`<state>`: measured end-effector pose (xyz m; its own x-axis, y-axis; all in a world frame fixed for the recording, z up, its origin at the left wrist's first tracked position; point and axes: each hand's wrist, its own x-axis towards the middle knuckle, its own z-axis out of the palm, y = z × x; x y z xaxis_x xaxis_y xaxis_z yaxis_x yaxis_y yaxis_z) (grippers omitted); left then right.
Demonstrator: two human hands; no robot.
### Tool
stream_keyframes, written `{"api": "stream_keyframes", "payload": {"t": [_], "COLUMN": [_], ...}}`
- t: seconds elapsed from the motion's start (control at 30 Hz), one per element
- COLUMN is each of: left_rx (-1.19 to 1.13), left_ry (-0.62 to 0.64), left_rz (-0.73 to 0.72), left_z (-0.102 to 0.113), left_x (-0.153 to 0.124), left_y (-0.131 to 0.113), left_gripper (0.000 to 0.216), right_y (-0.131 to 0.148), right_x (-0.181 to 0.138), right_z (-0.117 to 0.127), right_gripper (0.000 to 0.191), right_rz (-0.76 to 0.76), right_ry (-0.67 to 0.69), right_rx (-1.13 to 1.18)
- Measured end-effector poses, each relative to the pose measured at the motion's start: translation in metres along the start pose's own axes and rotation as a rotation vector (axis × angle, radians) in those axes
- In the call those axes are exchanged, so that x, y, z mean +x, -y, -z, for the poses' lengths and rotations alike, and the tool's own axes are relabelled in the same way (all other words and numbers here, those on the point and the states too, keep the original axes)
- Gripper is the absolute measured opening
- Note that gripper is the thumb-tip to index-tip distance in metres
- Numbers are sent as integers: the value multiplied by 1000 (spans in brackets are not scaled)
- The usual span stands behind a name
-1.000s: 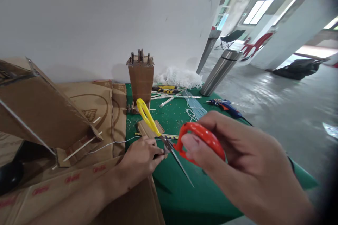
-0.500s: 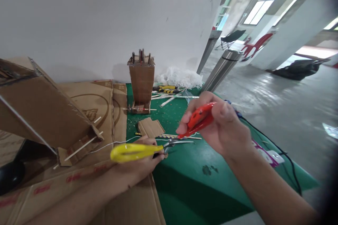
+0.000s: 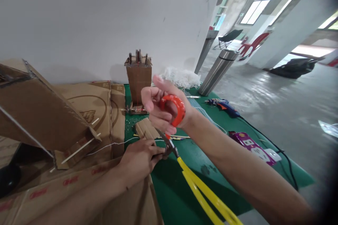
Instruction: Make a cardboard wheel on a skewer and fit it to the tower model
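Scissors over the green surface

Now the right hand (image 3: 162, 112) grips the red loop of the scissors (image 3: 182, 163), fingers curled through it. Just below, the left hand (image 3: 139, 160) pinches shut at their pivot, holding a white string (image 3: 111, 144) above the green surface (image 3: 182, 197).

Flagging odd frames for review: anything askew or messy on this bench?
Yes. The scissors are splayed wide: red loop in the right hand, yellow loop swung down toward the camera, pivot at the left hand. Pale crumbs litter the green mat near the cardboard tower.
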<state>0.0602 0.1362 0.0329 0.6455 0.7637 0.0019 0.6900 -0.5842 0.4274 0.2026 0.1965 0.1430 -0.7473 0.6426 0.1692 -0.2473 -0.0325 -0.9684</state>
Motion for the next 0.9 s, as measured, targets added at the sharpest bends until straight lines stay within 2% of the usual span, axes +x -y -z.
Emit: {"api": "stream_keyframes", "payload": {"t": [0.23,0.33,0.47,0.6,0.7,0.8,0.9], "left_rx": [3,-12,-60,-130,-170,-205,-242], "left_ry": [-4,5,9,1,-21,-56,-131], "left_rz": [-7,0,13,6,13,30,43], "left_z": [0,2,6,12,14,13,12], "left_x": [-1,-1,-2,-3,-2,-1,-2], "left_y": [-3,-4,-6,-8,-8,-8,-10], "left_gripper": [23,23,22,17,15,13,16], "right_y": [8,20,43,55,47,28,3], "right_x": [-8,-17,-36,-69,-91,-100,-97], "right_z": [-13,-11,-12,-22,-30,-34,-32], "right_gripper": [63,62,68,61,56,56,54], "right_rz": [61,121,253,345,256,82,-20], "right_ry": [-277,-330,-329,-475,-397,-200,-69], "right_rx": [-40,-75,-111,-287,-614,-972,-1147]}}
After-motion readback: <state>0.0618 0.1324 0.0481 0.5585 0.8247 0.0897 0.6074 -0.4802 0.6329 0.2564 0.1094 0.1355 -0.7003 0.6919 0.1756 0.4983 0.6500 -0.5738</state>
